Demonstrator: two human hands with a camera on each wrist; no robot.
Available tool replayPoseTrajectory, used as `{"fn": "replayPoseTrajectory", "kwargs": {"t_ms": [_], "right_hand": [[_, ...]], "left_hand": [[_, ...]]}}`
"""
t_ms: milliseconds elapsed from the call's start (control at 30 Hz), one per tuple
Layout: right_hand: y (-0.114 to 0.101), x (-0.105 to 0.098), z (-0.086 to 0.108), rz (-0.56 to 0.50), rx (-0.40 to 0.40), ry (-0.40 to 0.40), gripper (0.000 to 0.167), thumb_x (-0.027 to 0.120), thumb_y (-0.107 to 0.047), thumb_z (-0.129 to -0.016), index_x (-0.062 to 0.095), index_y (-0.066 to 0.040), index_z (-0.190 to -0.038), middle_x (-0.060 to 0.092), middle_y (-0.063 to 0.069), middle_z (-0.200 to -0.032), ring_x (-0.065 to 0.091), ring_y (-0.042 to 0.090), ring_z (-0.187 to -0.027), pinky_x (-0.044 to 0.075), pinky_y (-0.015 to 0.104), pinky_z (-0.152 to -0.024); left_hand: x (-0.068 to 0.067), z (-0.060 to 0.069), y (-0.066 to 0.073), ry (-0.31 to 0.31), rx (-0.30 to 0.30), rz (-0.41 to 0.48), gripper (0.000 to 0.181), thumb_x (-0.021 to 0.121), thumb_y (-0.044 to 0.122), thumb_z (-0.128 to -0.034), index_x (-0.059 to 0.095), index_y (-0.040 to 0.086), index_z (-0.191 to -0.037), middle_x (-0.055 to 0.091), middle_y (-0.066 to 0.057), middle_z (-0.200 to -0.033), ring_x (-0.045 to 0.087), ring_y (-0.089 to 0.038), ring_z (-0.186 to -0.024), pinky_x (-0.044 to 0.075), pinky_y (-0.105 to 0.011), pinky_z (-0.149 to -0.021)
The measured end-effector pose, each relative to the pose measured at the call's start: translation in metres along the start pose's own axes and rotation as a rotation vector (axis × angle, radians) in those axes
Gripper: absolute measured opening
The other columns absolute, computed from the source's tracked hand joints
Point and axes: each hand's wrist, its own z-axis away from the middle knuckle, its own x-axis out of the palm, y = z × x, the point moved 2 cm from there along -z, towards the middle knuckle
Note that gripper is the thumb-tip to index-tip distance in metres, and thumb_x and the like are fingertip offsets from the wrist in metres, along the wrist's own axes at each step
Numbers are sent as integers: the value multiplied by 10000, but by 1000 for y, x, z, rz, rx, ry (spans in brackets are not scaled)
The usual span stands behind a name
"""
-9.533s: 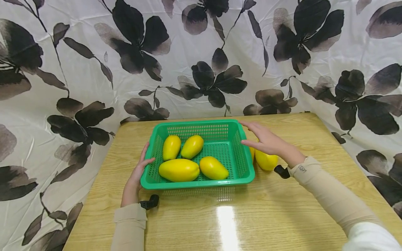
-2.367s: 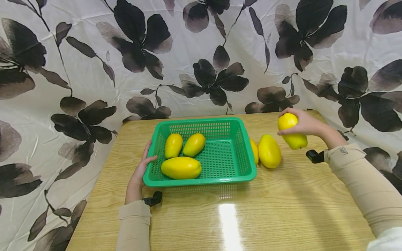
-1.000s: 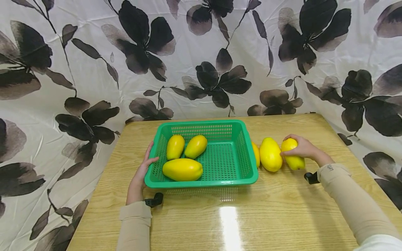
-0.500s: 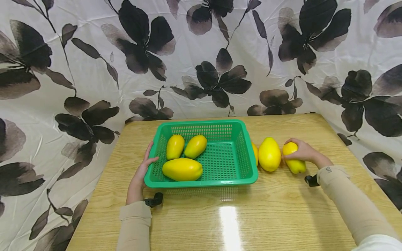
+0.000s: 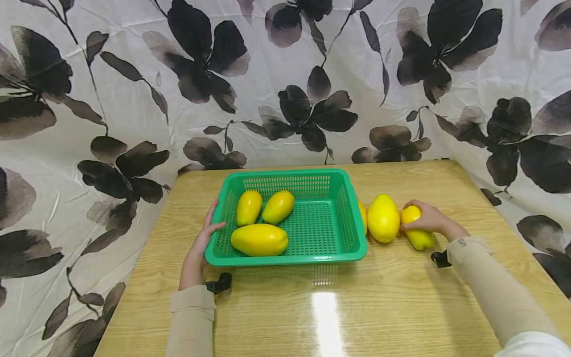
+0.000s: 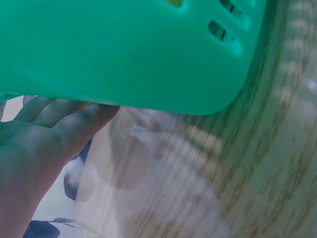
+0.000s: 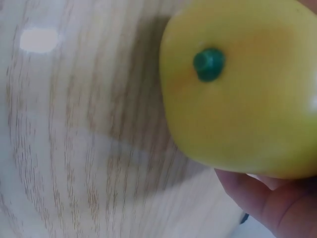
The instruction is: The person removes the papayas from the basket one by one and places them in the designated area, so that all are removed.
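A green plastic basket (image 5: 285, 262) stands on the wooden table with three yellow mangoes (image 5: 259, 240) in its left half. At the basket's left side, my left hand (image 5: 199, 245) holds the rim, thumb laid over it and fingers along the outer wall. In the left wrist view, the fingers (image 6: 74, 126) pass behind the green edge of the basket. To the right of the basket, my right hand (image 5: 430, 219) grips a mango (image 5: 419, 239) from above, low at the table. Its small green stem (image 7: 209, 64) shows in the right wrist view.
Another mango (image 5: 383, 218) lies between the basket and the gripped one. Beside the basket's right wall, one more mango (image 5: 362, 218) is partly hidden. A flower-printed cloth (image 5: 250, 99) hangs behind the table (image 5: 267, 312), which reflects a bright light patch.
A mango from the basket's right half is out of it. My right hand has lowered a mango to the table beside the others, tilting it slightly. My left hand has stayed on the basket.
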Motion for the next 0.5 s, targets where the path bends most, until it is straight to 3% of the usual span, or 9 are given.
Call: {"fn": "replayPoseTrajectory", "kwargs": {"t_ms": [500], "right_hand": [[2,2,-1,37,-12,8,756,777,-340,-687,428,27,-1247,529,243,-1074,531,289,-846,437,385,-709]], "left_hand": [[-1,-1,-1,24,-10,-18,669,331,112,-962,1,439,-1444,-72,-12,-1525,139,-311,-1337,344,-423,-948]]}}
